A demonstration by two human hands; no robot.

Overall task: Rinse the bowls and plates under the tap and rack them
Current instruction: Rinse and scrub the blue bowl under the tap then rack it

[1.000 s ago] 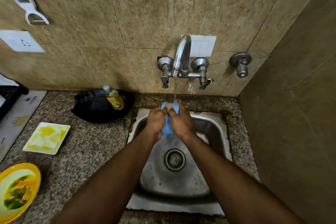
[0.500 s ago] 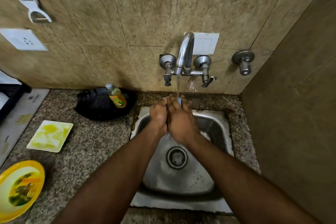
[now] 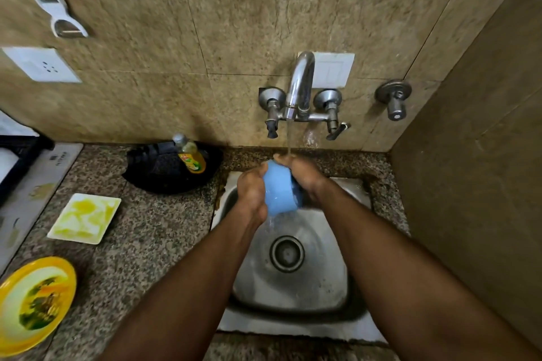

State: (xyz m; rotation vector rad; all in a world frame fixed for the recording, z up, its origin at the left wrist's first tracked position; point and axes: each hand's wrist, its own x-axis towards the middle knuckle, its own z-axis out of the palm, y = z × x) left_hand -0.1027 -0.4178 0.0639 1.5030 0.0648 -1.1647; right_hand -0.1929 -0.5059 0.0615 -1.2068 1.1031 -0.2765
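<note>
Left hand [image 3: 252, 195] and right hand [image 3: 303, 174]: both grip the small blue bowl [image 3: 280, 192], held over the steel sink [image 3: 356, 187] beneath the tap [image 3: 300, 82] stream; we would turn it slowly, rinsing every face; keep a firm hold, since we judge it slippery.

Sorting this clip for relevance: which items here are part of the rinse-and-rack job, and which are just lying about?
Part of the job:
blue bowl, held by left hand and right hand
running tap
sink
white square plate
yellow plate

Lying about:
dish soap bottle
black pan
peeler on wall
wall socket
</note>
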